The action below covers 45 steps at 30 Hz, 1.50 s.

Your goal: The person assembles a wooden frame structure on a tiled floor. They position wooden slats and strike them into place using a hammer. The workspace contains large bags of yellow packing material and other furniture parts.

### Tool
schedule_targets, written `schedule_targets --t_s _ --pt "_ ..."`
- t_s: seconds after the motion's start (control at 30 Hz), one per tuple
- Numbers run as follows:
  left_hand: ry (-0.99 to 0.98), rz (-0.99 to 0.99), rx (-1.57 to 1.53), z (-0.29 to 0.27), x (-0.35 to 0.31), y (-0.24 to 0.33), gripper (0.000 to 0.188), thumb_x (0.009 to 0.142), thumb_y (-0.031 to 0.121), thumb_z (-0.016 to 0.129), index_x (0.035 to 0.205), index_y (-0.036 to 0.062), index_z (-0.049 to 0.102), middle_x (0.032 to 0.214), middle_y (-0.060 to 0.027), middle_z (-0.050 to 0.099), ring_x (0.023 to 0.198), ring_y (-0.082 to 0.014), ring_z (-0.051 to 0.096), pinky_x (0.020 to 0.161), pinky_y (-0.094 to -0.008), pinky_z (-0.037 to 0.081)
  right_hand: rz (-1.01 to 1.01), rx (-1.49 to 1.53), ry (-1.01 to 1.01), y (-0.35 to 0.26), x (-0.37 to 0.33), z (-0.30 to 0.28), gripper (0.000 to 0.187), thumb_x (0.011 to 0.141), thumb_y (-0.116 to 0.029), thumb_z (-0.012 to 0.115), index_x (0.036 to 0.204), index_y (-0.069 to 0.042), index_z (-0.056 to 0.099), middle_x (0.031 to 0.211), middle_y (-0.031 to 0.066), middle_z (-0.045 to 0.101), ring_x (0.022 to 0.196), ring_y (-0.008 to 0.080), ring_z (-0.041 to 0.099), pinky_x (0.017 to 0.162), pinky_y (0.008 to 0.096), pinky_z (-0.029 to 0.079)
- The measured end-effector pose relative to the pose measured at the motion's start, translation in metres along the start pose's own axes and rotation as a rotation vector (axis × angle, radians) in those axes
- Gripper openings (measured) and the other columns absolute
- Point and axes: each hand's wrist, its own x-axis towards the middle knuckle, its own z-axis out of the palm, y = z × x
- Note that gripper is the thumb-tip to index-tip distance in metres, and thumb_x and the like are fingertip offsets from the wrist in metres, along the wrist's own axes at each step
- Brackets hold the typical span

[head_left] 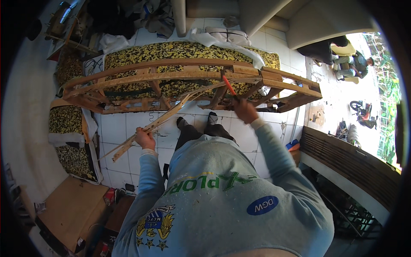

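A long wooden frame, made of rails and short cross pieces, stretches from left to right in front of me. My left hand is closed around a pale, splintered wooden strip. This strip slants up to the right, and its far end meets the frame's rail right of the middle. In my right hand is a hammer with an orange-red shaft, its grip mostly hidden by my fingers. The shaft's upper end reaches the frame beside the strip; the hammer's head is hard to make out.
Yellow-and-black speckled foam pads lie behind the frame and at the left. A cardboard sheet is at the lower left. On the right stands a slatted wooden panel. Another person sits beyond, near a motorcycle.
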Motion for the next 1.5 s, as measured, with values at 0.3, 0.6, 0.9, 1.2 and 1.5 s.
schedule_targets --t_s 0.3,0.6,0.9,1.2,1.5 --pt "-0.051 0.071 0.058 0.024 0.002 0.027 0.021 0.098 0.016 0.063 0.106 0.0021 0.050 0.100 -0.0068 0.054 0.092 -0.0195 0.056 0.078 -0.0408 0.052 -0.217 -0.400 -0.467 -0.011 0.101 -0.150 0.053 0.102 -0.046 0.056 0.101 0.005 0.072 0.092 0.0236 0.075 0.077 0.0420 0.073 0.069 0.0509 0.058" --pt "-0.001 0.020 0.061 -0.004 -0.010 0.002 0.020 0.098 0.020 0.060 0.103 0.0030 0.051 0.097 -0.0075 0.054 0.090 -0.0199 0.057 0.077 -0.0407 0.053 0.015 0.422 0.292 -0.018 -0.023 -0.062 0.034 0.106 -0.031 0.053 0.098 0.001 0.057 0.079 0.0311 0.066 0.081 0.0547 0.064 0.066 0.0596 0.049" --pt "0.028 -0.040 0.010 -0.011 -0.001 -0.014 0.019 0.097 0.021 0.062 0.098 0.0036 0.055 0.095 -0.0073 0.058 0.089 -0.0186 0.059 0.073 -0.0379 0.051 0.008 0.415 0.430 0.000 -0.046 0.002 0.027 0.107 -0.029 0.052 0.106 -0.003 0.050 0.080 0.0312 0.065 0.077 0.0562 0.062 0.066 0.0627 0.046" --pt "0.021 0.058 0.174 0.009 0.013 0.005 0.018 0.096 0.020 0.063 0.092 0.0040 0.056 0.092 -0.0076 0.059 0.079 -0.0191 0.059 0.064 -0.0358 0.050 0.064 0.518 0.521 -0.010 -0.047 -0.006 0.031 0.107 -0.032 0.052 0.106 -0.001 0.050 0.080 0.0315 0.064 0.080 0.0577 0.060 0.066 0.0585 0.046" --pt "-0.081 0.094 0.391 -0.013 0.003 0.013 0.033 0.095 0.014 0.062 0.118 -0.0012 0.044 0.095 -0.0132 0.060 0.077 -0.0216 0.063 0.062 -0.0382 0.054 0.075 0.494 0.460 -0.029 -0.061 -0.006 0.030 0.108 -0.028 0.052 0.111 0.001 0.053 0.081 0.0297 0.064 0.078 0.0568 0.059 0.068 0.0591 0.045"
